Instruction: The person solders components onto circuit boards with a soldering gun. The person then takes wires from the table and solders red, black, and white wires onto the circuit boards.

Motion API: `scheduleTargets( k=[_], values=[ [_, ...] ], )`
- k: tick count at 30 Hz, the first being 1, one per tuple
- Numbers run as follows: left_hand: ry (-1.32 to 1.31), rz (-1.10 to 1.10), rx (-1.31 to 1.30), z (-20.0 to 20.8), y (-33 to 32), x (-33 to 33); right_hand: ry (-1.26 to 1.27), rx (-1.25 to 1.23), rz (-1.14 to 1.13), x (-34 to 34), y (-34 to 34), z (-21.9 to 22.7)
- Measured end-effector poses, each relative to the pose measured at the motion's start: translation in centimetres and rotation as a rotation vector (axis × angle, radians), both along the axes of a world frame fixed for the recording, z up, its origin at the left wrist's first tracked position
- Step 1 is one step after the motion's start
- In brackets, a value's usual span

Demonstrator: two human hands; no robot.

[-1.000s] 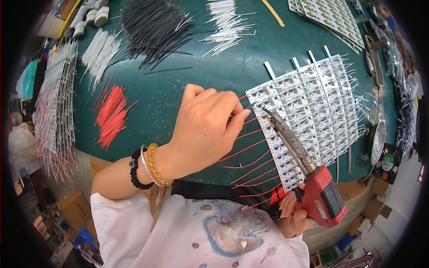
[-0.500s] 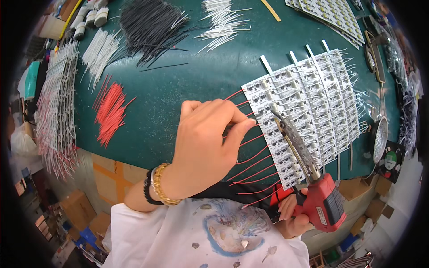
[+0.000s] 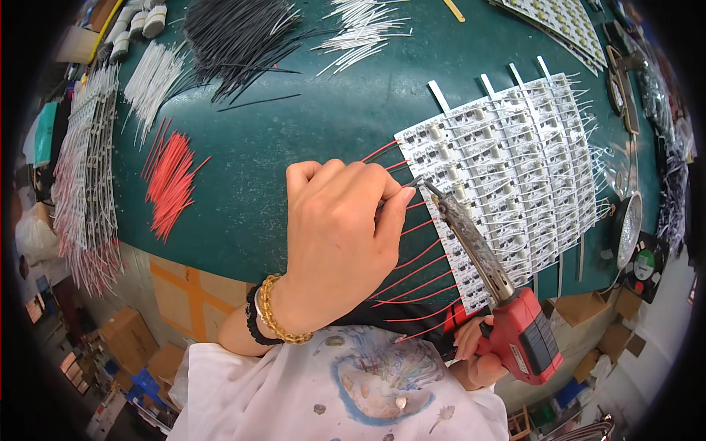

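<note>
My left hand point(image 3: 342, 228) is closed in a pinch on a thin wire point(image 3: 416, 182), whose dark end points at the left edge of a white circuit board panel point(image 3: 457, 173). My right hand point(image 3: 479, 356) grips the red pistol handle of a soldering iron point(image 3: 523, 334). The iron's tip is right beside the wire end at the board edge; whether they touch I cannot tell. Red wires point(image 3: 423, 259) stick out from that edge, above and below my left hand. Many white wires cross the panel, and flat metal strips point(image 3: 438, 95) stick out past its far edge.
On the green table point(image 3: 243, 184) lie piles of red wires point(image 3: 170, 187), black wires point(image 3: 239, 40) and white wires point(image 3: 154, 81). Wired boards point(image 3: 88, 176) hang over the left edge. More panels point(image 3: 562, 29) are stacked at far right, near a metal dish point(image 3: 627, 229).
The soldering iron's tip has moved left from over the board to its edge, by the wire end. My left hand stays pinched near the same place. The view has shifted slightly.
</note>
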State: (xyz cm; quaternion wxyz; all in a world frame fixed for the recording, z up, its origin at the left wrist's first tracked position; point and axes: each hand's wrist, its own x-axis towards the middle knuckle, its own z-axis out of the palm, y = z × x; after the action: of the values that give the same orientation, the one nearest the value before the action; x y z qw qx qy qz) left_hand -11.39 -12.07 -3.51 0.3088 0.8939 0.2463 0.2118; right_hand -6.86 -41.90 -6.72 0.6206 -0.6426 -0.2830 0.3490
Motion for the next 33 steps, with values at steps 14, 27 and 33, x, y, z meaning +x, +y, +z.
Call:
scheduleTargets(
  k=[14, 27, 33],
  values=[
    [-0.031, -0.011, 0.028, -0.1, -0.1, 0.4, -0.123, -0.098, -0.007, 0.3, 0.4, 1.2],
    [-0.113, 0.034, 0.004, 0.4, -0.4, -0.1, -0.203, 0.183, -0.124, -0.5, 2.0, 0.2],
    [-0.021, -0.027, 0.030, 0.0, -1.1, -0.3, -0.195, 0.290, -0.124, -1.2, 0.7, -0.9]
  ],
)
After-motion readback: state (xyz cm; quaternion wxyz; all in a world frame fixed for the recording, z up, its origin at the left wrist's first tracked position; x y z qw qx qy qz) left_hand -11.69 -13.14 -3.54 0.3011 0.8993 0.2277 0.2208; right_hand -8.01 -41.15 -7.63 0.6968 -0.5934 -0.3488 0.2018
